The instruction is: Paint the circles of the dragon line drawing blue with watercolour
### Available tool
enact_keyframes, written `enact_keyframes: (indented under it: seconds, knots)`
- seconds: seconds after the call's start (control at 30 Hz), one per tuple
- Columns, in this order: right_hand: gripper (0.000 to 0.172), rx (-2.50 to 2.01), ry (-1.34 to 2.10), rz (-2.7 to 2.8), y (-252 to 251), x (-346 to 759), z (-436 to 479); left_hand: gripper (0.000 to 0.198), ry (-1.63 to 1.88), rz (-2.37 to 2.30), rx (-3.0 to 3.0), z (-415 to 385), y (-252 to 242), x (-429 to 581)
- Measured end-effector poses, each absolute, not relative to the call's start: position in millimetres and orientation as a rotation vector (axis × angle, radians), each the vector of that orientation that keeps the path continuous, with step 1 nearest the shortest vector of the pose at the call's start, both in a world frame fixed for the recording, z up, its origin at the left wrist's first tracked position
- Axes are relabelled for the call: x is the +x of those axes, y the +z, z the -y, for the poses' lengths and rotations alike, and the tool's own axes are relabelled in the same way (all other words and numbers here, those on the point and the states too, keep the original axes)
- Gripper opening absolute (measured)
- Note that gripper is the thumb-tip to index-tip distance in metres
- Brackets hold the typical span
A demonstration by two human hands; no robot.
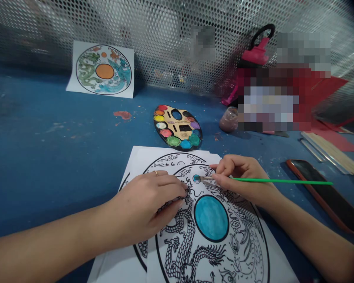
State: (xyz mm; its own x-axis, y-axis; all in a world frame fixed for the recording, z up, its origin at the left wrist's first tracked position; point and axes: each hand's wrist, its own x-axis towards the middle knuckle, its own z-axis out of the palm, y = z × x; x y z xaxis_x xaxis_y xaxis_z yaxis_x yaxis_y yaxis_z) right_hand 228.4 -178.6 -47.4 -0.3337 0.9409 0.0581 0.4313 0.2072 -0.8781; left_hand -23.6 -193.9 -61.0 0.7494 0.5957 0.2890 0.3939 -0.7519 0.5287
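Note:
My right hand [243, 173] pinches a paintbrush [280, 181] with a green handle close to its bristles. The brush tip touches a small circle [196, 178] near the top of a printed colouring sheet [279, 259], and part of that circle is blue. Below it, a larger circle [211, 217] is filled with blue paint, amid black outlines of a dragon and a bird. My left hand [153, 200], a ring on one finger, rests on the sheet's left part with its fingers loosely bent and nothing held. More printed sheets [138, 157] lie underneath.
A paint palette [179, 127] with several colours lies beyond the sheets. A painted sheet [105, 70] leans on the perforated metal screen [165, 47]. To the right are a jar [228, 121] of murky water, a phone [327, 196] and wooden sticks [332, 153]. Reddish paint [122, 115] marks the blue table.

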Motion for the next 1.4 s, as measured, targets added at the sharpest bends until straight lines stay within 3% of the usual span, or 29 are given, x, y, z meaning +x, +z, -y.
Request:
enact_keyframes:
  seconds: [1.4]
  knots:
    - [0.027,-1.268,1.037,1.955,-48.2,229.7,178.2,0.02,0.636,-0.744,2.515,193.2,-59.6,-22.4]
